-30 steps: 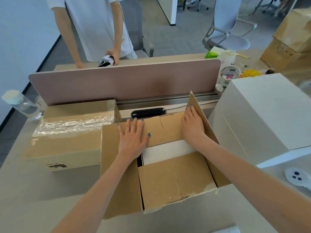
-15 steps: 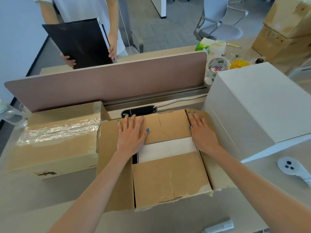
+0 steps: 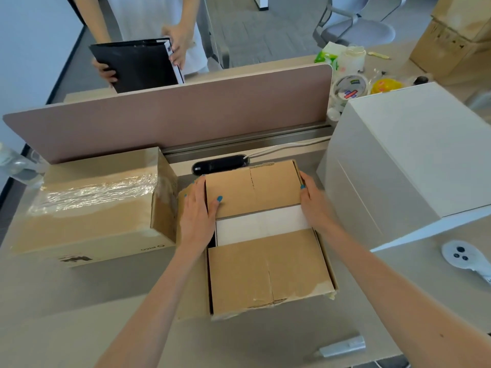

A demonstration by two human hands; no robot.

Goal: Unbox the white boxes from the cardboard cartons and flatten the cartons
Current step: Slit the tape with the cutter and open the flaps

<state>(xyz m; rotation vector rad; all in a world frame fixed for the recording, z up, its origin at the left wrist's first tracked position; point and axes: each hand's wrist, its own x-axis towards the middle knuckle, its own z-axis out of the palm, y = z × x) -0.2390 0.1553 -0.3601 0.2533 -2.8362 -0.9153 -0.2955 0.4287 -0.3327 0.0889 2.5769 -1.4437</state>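
An open cardboard carton (image 3: 268,272) stands on the desk in front of me. Its far and near top flaps lie inward, and a strip of the white box (image 3: 261,227) inside shows between them. My left hand (image 3: 198,211) grips the carton's left edge, thumb on the far flap and fingers down the outside. My right hand (image 3: 314,203) holds the right edge the same way. A sealed carton (image 3: 93,205) with shiny tape sits to the left. A big white box (image 3: 414,155) stands to the right.
A pink divider (image 3: 172,112) closes off the back of the desk, and a person behind it holds a black folder (image 3: 138,65). A grey marker-like tool (image 3: 342,349) lies near the front edge, a white controller (image 3: 462,254) at the right. Stacked cartons (image 3: 457,35) stand at the far right.
Both hands slid off the top of the far flap to the carton's left and right edges, and the raised right side flap went down. The person opposite lifted a black folder.
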